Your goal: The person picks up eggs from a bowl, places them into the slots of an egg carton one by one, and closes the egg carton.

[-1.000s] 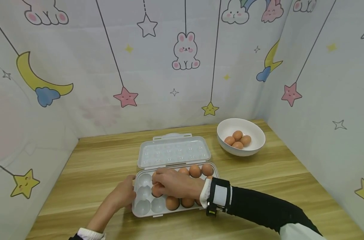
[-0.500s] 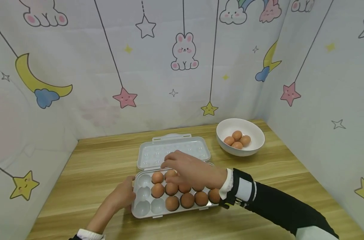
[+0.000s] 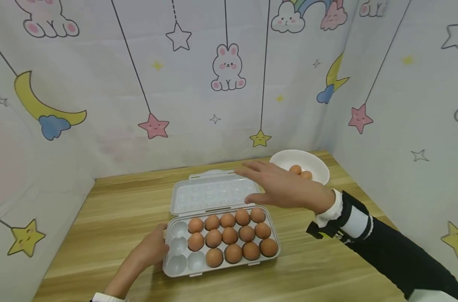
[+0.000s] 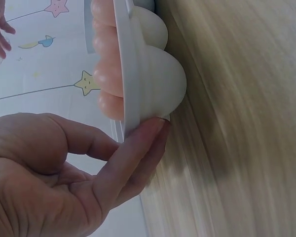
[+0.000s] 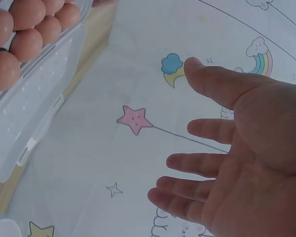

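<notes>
Brown eggs sat in three rows in a white plastic carton, five at the back, five in the middle and four in front, with hollow cups showing at its left end. Its lid lay folded back behind it on the wood-grain table. The left hand pinched the carton's left edge between thumb and fingers. The right hand, fingers extended and apart, was raised near the lid's right side, partly hiding a white bowl where two other eggs showed. Beyond hung pale cloth printed with stars, moons and rabbits.
</notes>
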The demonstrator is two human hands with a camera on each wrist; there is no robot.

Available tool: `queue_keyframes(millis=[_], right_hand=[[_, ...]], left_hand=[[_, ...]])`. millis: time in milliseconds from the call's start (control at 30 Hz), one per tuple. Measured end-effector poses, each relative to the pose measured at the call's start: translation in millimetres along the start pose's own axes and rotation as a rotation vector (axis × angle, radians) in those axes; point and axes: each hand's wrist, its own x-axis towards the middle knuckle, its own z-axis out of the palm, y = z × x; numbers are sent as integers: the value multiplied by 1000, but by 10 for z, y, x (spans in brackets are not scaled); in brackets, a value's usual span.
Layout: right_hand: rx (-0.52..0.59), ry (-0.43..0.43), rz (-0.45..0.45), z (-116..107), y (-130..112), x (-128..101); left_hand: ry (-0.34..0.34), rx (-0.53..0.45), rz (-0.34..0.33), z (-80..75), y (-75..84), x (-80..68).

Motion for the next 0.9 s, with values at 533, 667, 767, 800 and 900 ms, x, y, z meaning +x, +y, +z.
queue_keyframes(millis=[533, 667, 767, 800, 900], right_hand=[[-96, 47, 169, -236, 416, -294], [-96, 39, 220, -212, 550, -326], [-83, 32, 256, -184, 667, -340], [-80, 30, 265, -171, 713, -343], [-57, 30, 306, -134, 864, -354]], left_hand=[[-22, -54, -15, 15, -31, 9], [-23, -90, -11, 31, -36, 5], [-11, -64, 7, 38, -45, 10], [-9, -62, 10, 40, -46, 12], [-2, -52, 18, 41, -45, 14]])
